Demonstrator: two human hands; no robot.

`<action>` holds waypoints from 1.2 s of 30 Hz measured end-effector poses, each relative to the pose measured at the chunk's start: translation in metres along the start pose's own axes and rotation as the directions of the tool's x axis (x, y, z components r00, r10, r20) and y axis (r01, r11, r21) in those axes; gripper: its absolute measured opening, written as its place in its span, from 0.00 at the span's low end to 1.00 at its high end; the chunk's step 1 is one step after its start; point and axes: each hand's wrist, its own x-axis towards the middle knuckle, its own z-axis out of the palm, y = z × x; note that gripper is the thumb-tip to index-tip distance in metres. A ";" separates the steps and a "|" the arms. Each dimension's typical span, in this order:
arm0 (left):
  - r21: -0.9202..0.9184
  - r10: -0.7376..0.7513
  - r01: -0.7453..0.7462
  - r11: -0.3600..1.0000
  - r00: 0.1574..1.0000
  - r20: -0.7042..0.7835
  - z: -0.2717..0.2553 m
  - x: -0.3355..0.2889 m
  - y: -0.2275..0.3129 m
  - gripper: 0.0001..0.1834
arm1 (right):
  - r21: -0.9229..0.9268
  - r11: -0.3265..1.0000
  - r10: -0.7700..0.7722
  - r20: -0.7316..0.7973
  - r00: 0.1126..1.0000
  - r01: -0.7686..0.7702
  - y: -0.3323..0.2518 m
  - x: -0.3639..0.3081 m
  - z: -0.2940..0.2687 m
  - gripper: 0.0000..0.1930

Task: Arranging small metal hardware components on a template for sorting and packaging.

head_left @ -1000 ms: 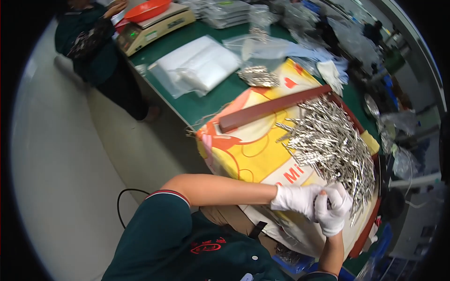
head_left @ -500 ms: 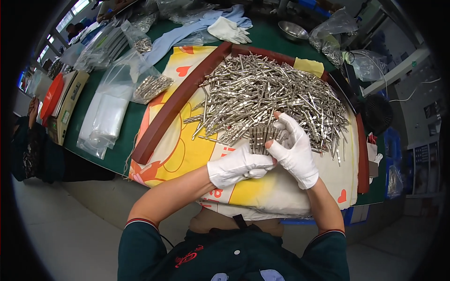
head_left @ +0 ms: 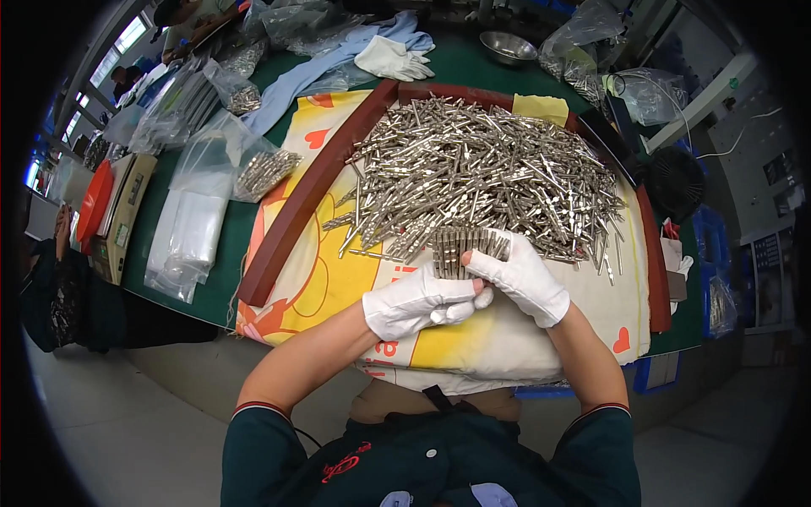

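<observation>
In white fingertip-less gloves, both my hands meet just below a large heap of shiny metal screwdriver bits (head_left: 481, 169). My left hand (head_left: 418, 302) is closed round the lower part of an upright row of bits (head_left: 451, 247), side by side. From the other side my right hand (head_left: 524, 279) wraps the same row, its thumb pressed against the front. Its other fingers are mostly hidden behind the bits. Under the heap lies a yellow and white printed cloth (head_left: 334, 262).
A dark red wooden border (head_left: 308, 207) fences the heap on three sides. At left are a bag of bits (head_left: 269, 173), clear plastic bags (head_left: 187, 224) and a scale (head_left: 128, 215) with a red tray (head_left: 95, 203). A metal bowl (head_left: 508, 48) and white gloves (head_left: 391, 59) stand behind.
Both hands and the row have shifted slightly left in the picture. My right hand's fingers, raised above the row before, now come down round it. The whole view has shifted a little.
</observation>
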 end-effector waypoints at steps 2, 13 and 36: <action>-0.009 0.001 -0.001 1.000 1.000 0.003 -0.001 0.000 -0.001 0.06 | 0.020 0.998 -0.059 -0.016 0.998 0.060 0.003 0.001 0.001 0.08; -0.007 0.022 -0.022 1.000 1.000 0.005 -0.004 0.000 -0.002 0.08 | 0.020 0.998 -0.053 0.011 0.999 0.053 -0.003 -0.004 -0.001 0.08; 0.033 0.002 0.001 0.999 0.997 -0.082 0.001 -0.002 0.002 0.13 | 0.022 0.997 -0.076 0.021 0.997 0.075 0.001 -0.004 -0.004 0.09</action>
